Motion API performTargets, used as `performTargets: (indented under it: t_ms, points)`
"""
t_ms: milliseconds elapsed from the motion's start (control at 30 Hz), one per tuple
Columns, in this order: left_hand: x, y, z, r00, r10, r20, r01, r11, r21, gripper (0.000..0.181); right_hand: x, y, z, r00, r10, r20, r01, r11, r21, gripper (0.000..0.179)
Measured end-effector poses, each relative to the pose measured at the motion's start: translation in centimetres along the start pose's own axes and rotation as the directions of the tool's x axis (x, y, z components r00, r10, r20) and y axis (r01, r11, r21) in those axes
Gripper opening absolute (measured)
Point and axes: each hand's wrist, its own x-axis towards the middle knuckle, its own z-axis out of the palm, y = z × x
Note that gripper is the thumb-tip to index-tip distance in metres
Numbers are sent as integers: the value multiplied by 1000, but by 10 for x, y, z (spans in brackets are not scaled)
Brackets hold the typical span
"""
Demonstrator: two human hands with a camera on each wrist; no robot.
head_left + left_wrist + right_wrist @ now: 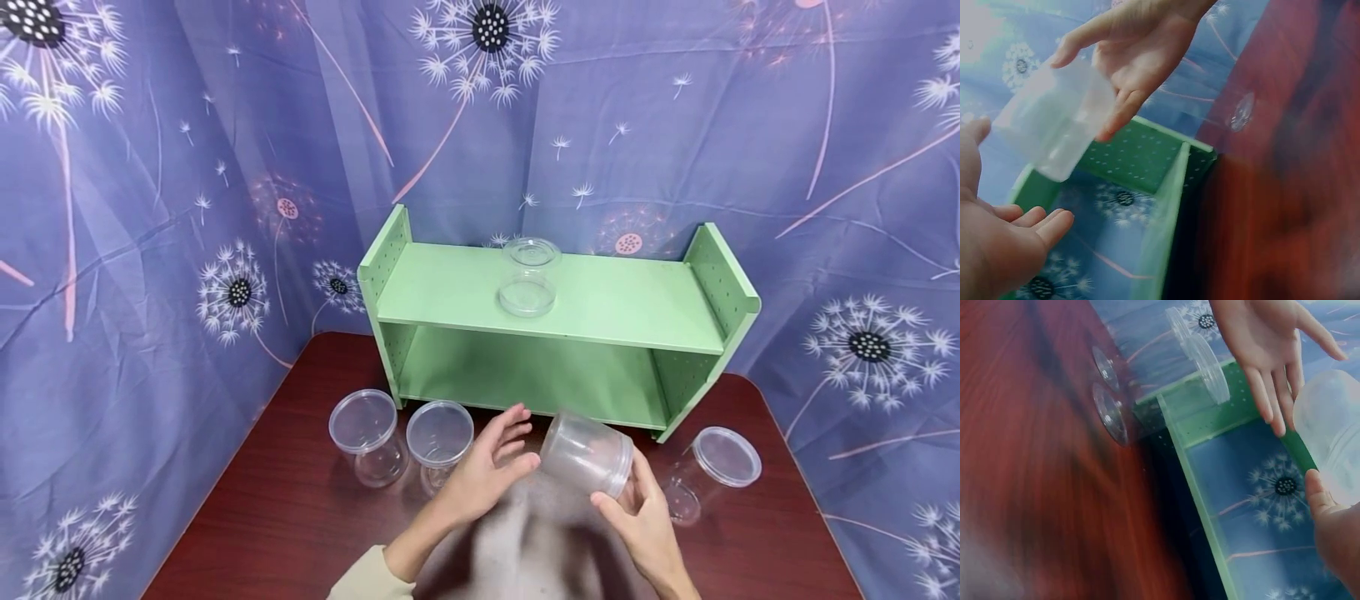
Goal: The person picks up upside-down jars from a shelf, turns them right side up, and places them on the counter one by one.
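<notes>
My right hand (pixel 643 521) grips a clear plastic jar (pixel 587 454) near its lidded end, thumb on one side and fingers on the other. The jar is tilted on its side above the table, its base toward my left hand (pixel 480 475). That left hand is held out with fingers extended, a small gap from the jar's base. In the left wrist view the jar (pixel 1060 119) looks frosted and blurred, with the right hand (pixel 1141 53) behind it. The right wrist view shows the left palm (pixel 1263 337) facing the jar (pixel 1332 431), which is partly cut off.
A green two-tier shelf (pixel 457 279) stands at the table's back, with a clear jar (pixel 527 296) on its top tier. Two lidded clear jars (pixel 364 422) (pixel 440 435) stand on the dark red table (pixel 247 517) at left, another jar (pixel 726 457) at right. Patterned cloth (pixel 637 108) hangs behind.
</notes>
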Motion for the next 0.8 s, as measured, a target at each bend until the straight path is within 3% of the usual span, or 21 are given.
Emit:
performTargets:
  t_ms: [267, 433, 667, 800]
  points:
    - [2, 31, -33, 996, 55, -69, -49, 995, 83, 73, 4, -18, -19, 998, 13, -66, -20, 995, -98, 79]
    - [6, 51, -61, 988, 91, -127, -72, 986, 151, 72, 9, -30, -32, 998, -3, -55, -4, 993, -115, 79]
    - [11, 80, -104, 950, 205, -237, -152, 963, 222, 66, 19, -45, -43, 1000, -23, -7, 22, 993, -112, 83]
    - [12, 95, -125, 932, 232, -280, -163, 955, 249, 65, 24, -54, -47, 999, -52, 2, 51, 993, -107, 85]
